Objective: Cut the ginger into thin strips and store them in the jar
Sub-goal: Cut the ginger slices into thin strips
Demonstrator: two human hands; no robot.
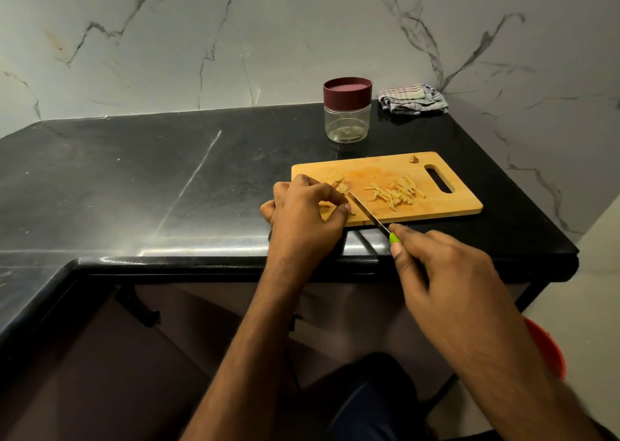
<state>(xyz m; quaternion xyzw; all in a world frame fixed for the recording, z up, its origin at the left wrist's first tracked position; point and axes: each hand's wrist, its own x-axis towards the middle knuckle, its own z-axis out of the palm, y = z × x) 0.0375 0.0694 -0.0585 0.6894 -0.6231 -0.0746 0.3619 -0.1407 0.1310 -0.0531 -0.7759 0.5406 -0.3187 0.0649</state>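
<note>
- I see the left hand (pixel 303 210) curled over the near left corner of the wooden cutting board (pixel 446 207), fingertips pinching down on pale ginger slices (pixel 337 182) there.
- My right hand (pixel 436 272) grips the knife (pixel 370 217) by its bright green handle, forefinger laid along the top; the slim steel blade slants up-left, tip right beside the left thumb.
- A loose heap of ginger strips (pixel 397 192), thin, yellowish and matchstick-like, lies mid-board towards the right.
- One small ginger nub (pixel 413 159) sits alone at the board's far edge, near the slotted handle hole.
- The board is a flat rounded rectangle, lying close to the counter's front edge on glossy black stone, the counter (pixel 167 172), which is scuffed with pale streaks.
- The jar (pixel 347 111) stands behind the board, near the counter's back edge: clear ribbed plastic, squat and round, maroon lid on, looking empty inside.
- A crumpled striped cloth (pixel 412 100) is bunched just right of the jar, at the back right corner.
- Grey-veined marble wall (pixel 235 37) rises behind.
</note>
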